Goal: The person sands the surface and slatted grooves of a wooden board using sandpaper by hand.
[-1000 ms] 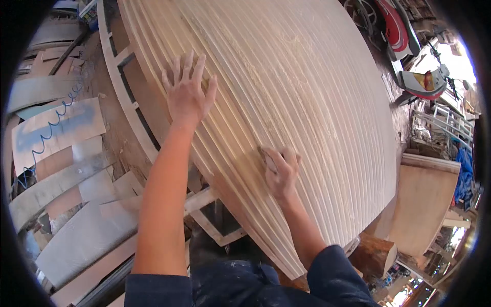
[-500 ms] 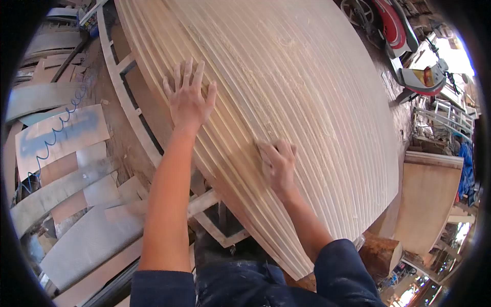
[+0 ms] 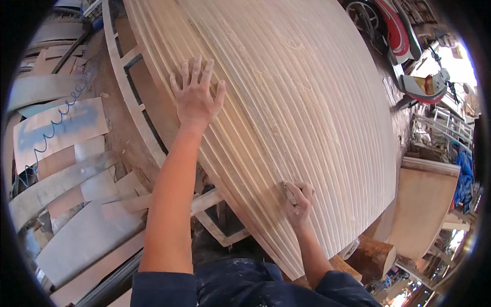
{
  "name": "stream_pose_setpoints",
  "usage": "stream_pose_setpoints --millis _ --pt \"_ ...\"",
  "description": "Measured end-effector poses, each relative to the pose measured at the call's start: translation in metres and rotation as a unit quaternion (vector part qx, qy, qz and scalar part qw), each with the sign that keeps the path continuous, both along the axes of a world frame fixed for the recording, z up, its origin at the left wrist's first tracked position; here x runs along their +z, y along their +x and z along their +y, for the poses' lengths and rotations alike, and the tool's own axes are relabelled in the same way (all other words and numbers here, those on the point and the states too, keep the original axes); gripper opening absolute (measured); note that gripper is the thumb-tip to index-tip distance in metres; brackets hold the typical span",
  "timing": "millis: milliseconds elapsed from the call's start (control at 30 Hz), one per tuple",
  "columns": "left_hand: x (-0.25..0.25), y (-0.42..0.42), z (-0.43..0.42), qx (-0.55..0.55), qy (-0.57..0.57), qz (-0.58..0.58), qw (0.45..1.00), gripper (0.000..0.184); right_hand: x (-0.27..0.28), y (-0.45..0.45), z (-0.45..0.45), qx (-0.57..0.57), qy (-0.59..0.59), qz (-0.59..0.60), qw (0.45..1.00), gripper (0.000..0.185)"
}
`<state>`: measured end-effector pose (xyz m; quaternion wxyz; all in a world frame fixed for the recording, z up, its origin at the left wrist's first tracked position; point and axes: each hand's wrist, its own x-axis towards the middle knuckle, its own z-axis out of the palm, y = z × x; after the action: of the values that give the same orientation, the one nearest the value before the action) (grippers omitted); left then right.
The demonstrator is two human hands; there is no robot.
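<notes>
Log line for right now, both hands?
left hand: spread flat on ribbed panel | right hand: fingers curled, on same panel, nearer the body | right-hand contents: unclear | wooden board: right of panel

No text, label, brand, number or sign legible. Pale panel point(image 3: 87, 121), left of frame: blue patch, no readable characters. Red-and-white motorbike point(image 3: 395, 30), upper right: any markings too small to read.

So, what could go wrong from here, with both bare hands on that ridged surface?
The curled right hand might scrape its knuckles on the ridged surface. The left hand, spread across the ridges, could pick up splinters if they are rough wood, or slip on the pale dust.
</notes>
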<state>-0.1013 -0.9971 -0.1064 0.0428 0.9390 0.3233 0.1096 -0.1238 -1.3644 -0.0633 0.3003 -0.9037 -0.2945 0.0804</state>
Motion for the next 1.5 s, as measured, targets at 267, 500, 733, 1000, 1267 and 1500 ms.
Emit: stream_pose_setpoints --millis 267,500,733,1000,1267,1500 --pt "-0.002 0.000 -0.002 -0.008 0.001 0.024 1.000 0.064 -0.020 0.089 0.201 0.036 0.110 0.003 0.993 0.038" --pt "0.002 0.002 0.002 0.001 -0.003 0.033 0.999 0.065 0.007 0.005 0.011 0.006 0.010 -0.005 1.000 0.037" --pt "0.003 0.004 0.001 -0.004 -0.005 0.035 0.999 0.064 -0.036 0.094 0.209 0.044 0.108 -0.045 0.992 0.035" --pt "0.004 0.001 0.001 -0.024 -0.014 0.019 0.999 0.064 -0.012 0.025 0.049 0.009 0.001 0.072 0.997 0.042" --pt "0.002 0.002 0.001 -0.036 -0.002 0.033 0.999 0.063 -0.032 0.073 0.170 0.038 0.081 -0.024 0.996 0.057" --pt "-0.019 -0.006 0.015 -0.102 0.109 0.053 0.987 0.060 -0.037 0.108 0.267 -0.009 0.085 -0.047 0.995 0.016"
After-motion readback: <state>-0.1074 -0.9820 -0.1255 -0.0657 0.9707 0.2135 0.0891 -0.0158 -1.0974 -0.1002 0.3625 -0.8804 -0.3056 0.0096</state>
